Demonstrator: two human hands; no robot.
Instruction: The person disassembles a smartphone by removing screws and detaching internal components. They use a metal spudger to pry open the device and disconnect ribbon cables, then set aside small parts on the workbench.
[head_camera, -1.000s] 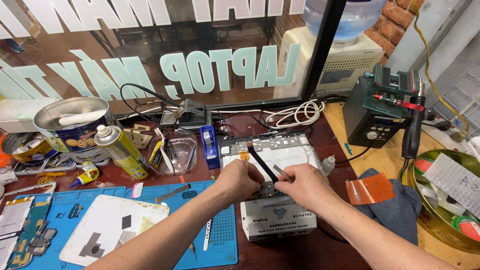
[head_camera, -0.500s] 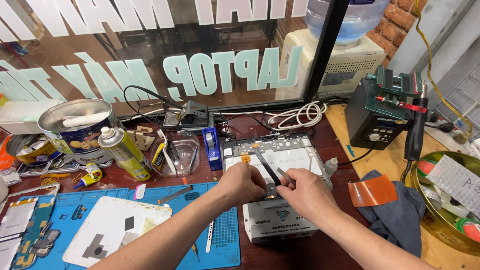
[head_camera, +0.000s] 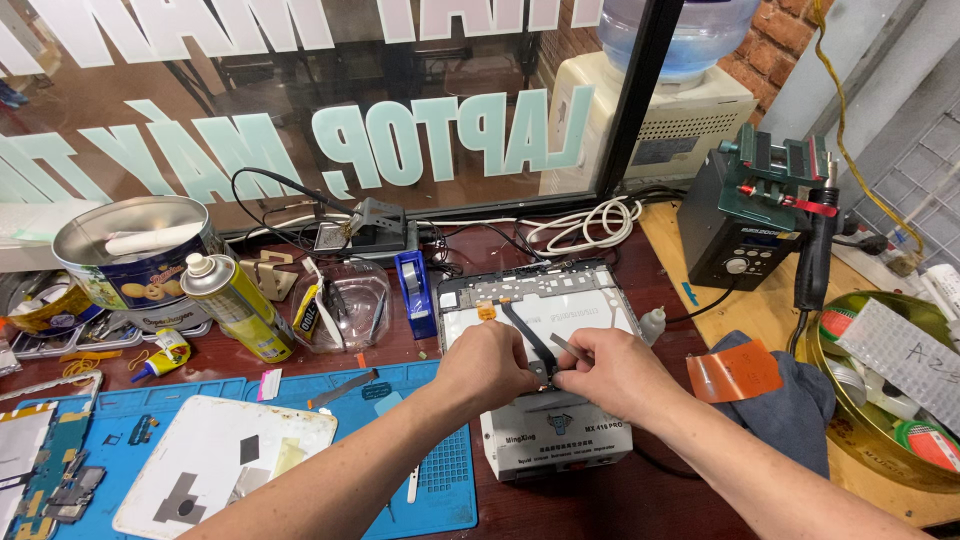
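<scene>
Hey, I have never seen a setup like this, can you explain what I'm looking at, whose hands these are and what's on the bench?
This is one view from a camera worn on a person's head, looking down at their own bare hands. The left hand and right hand meet over an opened tablet lying on a white heating station. The right hand pinches metal tweezers beside a black ribbon cable. Around them: a blue work mat, a yellow spray can, a cookie tin and a black soldering station.
</scene>
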